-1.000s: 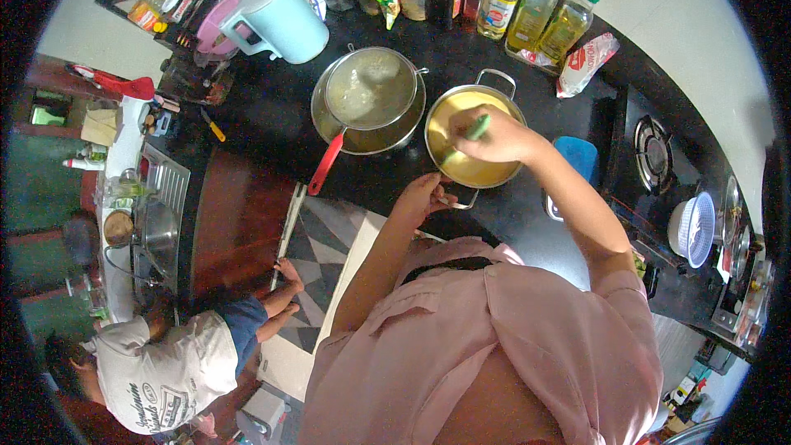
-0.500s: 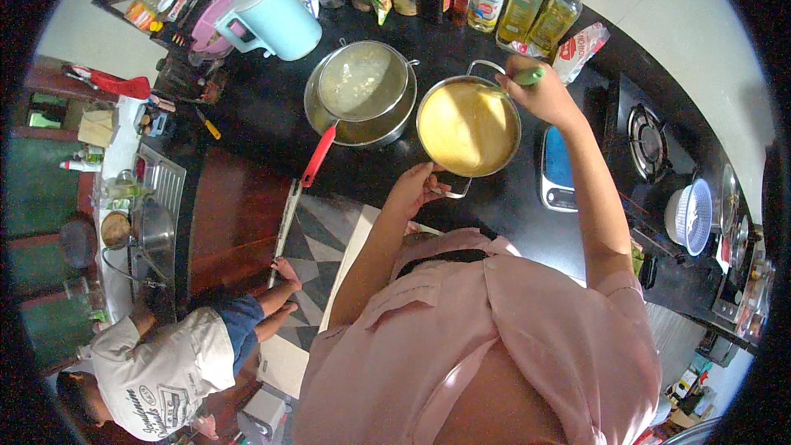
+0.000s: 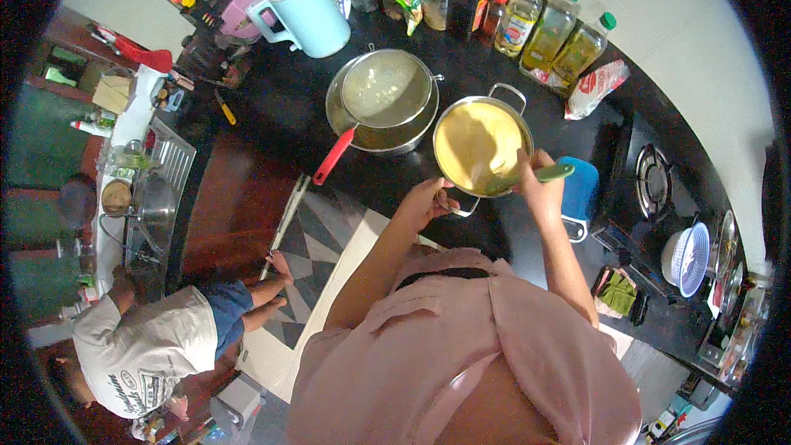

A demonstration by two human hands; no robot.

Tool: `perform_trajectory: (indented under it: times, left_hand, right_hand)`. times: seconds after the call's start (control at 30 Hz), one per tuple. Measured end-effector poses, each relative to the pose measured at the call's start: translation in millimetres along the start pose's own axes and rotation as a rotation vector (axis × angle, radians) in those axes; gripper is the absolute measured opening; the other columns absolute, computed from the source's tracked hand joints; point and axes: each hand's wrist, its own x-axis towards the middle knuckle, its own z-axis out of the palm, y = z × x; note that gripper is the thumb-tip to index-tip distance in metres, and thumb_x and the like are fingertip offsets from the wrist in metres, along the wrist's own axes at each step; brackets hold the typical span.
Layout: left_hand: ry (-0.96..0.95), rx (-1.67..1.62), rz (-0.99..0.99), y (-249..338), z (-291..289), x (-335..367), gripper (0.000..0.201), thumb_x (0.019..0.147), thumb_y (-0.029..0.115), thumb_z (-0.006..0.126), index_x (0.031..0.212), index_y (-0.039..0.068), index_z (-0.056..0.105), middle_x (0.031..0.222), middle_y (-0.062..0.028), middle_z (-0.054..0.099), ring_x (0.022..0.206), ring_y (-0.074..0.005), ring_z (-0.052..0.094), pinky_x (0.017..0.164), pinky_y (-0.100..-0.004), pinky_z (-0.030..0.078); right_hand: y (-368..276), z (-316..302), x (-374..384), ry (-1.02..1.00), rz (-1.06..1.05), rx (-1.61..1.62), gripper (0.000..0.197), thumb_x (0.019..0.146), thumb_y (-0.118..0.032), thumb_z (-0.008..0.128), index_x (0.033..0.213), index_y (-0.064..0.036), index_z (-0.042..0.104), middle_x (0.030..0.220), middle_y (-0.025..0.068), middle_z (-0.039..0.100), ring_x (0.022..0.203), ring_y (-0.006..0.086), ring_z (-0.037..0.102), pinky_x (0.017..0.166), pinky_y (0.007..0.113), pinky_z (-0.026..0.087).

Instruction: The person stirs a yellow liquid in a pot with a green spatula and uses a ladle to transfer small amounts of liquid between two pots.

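A steel pot of smooth yellow mixture stands on the black counter in front of me. My left hand is closed on the pot's near loop handle. My right hand is closed around a green-handled utensil at the pot's near right rim. The utensil's working end is down in the mixture, so its kind is hidden. Left of the pot, a red-handled strainer with pale bits in its mesh rests over a steel bowl.
Behind stand a light blue pitcher, several oil bottles and jars. A blue kitchen scale sits beside my right hand, with a gas burner beyond it. Another person is on the floor at left.
My right hand has moved with the green-handled utensil from the pot's far right rim to its near right rim. My left hand keeps holding the handle. The whole view has shifted slightly.
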Motion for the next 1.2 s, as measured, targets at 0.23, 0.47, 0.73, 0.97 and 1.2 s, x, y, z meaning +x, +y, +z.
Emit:
perform_trajectory:
  times: [0.23, 0.47, 0.73, 0.97, 1.2]
  left_hand:
    - [0.024, -0.12, 0.003, -10.1, -2.6, 6.4, 0.024, 0.093, 0.027, 0.038, 0.097, 0.006, 0.05, 0.06, -0.0007, 0.046, 0.071, -0.0222, 0.061, 0.067, -0.0362, 0.047]
    - [0.1, -0.549, -0.017, -18.6, 24.4, -6.2, 0.026, 0.093, 0.029, 0.04, 0.087, 0.006, 0.051, 0.06, -0.0041, 0.049, 0.06, -0.0211, 0.054, 0.077, -0.0457, 0.048]
    - [0.134, -0.169, 0.181, -14.9, 33.5, -8.9, 0.031, 0.095, 0.034, 0.034, 0.073, 0.012, 0.039, 0.054, 0.0004, 0.033, 0.052, -0.0144, 0.038, 0.072, -0.0397, 0.044]
    - [0.118, -0.339, 0.029, -6.7, 14.2, 0.4, 0.03, 0.092, 0.035, 0.039, 0.073, 0.012, 0.041, 0.054, -0.0006, 0.035, 0.049, -0.0149, 0.037, 0.053, -0.0283, 0.037]
    - [0.123, -0.334, -0.001, 9.8, 15.4, -1.0, 0.029, 0.094, 0.032, 0.037, 0.074, 0.011, 0.042, 0.052, 0.0004, 0.032, 0.048, -0.0158, 0.036, 0.05, -0.0279, 0.035]
  right_hand:
    - [-24.7, 15.7, 12.8, -0.017, 0.016, 0.324, 0.031, 0.085, -0.025, 0.059, 0.067, -0.0018, 0.048, 0.056, 0.003, 0.05, 0.046, 0.0099, 0.052, 0.039, 0.022, 0.043]
    - [-44.8, -9.2, 69.0, -0.085, -0.12, 0.15, 0.027, 0.081, -0.024, 0.064, 0.072, -0.0015, 0.053, 0.06, 0.0056, 0.058, 0.05, 0.0105, 0.057, 0.046, 0.022, 0.045]
    - [-33.2, 17.7, 125.3, -0.176, -0.306, -0.107, 0.026, 0.078, -0.024, 0.066, 0.067, -0.0012, 0.06, 0.058, 0.0023, 0.058, 0.05, 0.0091, 0.052, 0.047, 0.024, 0.041]
    - [-71.3, 61.2, 87.5, -0.596, -0.405, -0.018, 0.023, 0.08, -0.025, 0.064, 0.076, -0.0018, 0.063, 0.062, 0.0042, 0.059, 0.059, 0.0114, 0.054, 0.055, 0.029, 0.044]
    - [-65.2, 7.0, 64.5, -0.869, -0.446, -0.17, 0.025, 0.08, -0.026, 0.063, 0.078, -0.0011, 0.061, 0.069, 0.0076, 0.061, 0.066, 0.0134, 0.056, 0.061, 0.03, 0.045]
